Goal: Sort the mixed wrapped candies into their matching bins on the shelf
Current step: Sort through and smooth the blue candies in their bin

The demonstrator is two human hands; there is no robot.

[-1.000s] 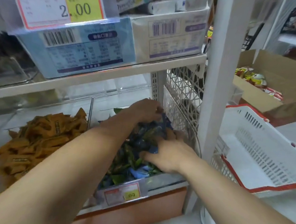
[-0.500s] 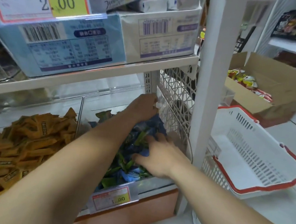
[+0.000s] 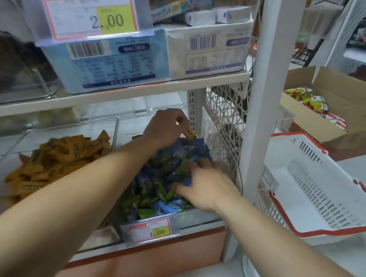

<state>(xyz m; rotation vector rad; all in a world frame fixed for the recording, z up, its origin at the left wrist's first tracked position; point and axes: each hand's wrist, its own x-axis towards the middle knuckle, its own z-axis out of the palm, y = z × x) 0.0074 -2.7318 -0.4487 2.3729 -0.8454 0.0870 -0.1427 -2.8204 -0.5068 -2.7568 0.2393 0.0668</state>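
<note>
Lower shelf, two clear bins side by side. The left bin (image 3: pixel 66 126) holds a heap of orange candies (image 3: pixel 63 155). The right bin (image 3: pixel 198 219) holds mixed blue and green candies (image 3: pixel 161 181) and carries a price tag (image 3: pixel 150 228) on its front lip.

The left hand (image 3: pixel 165 125) is at the rear of the right bin, above the pile, with fingertips curled and pinching one orange candy (image 3: pixel 190 135) – the piece is clear of the blue wrappers beneath it. The right hand (image 3: pixel 204 185) lies on the blue and green pile near the bin's right wall, fingers spread and pressed into the wrappers; whether anything is caught under the palm cannot be told.

A white basket (image 3: pixel 318 193) with a red rim stands right of the shelf post (image 3: pixel 267 79) – a cardboard box (image 3: pixel 339 105) of snack packets is behind it.
</note>
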